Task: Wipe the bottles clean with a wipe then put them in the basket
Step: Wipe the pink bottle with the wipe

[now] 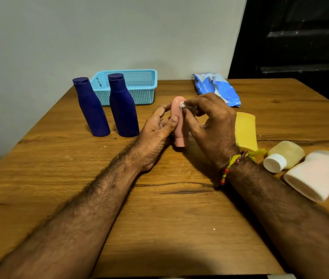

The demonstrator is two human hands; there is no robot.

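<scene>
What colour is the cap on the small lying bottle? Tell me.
White: the cap on the pale yellow bottle, clearest in the head view.

Colour survey, far to near. Basket (pixel 139 85), far left: light blue, fine mesh pattern on its walls. Two bottles (pixel 92 109) (pixel 123 109) just before it: uniform dark blue, caps included. Wipes packet (pixel 217 88), far right: blue with white patches. Centre bottle (pixel 178 125): salmon pink; wipe (pixel 182 105) against it: white. Right side: yellow bottle (pixel 246 130); pale yellow bottle (pixel 286 154) with white cap; whitish-pink bottle (pixel 316 174). Table (pixel 58 168): brown wood grain, dark cracks.
</scene>
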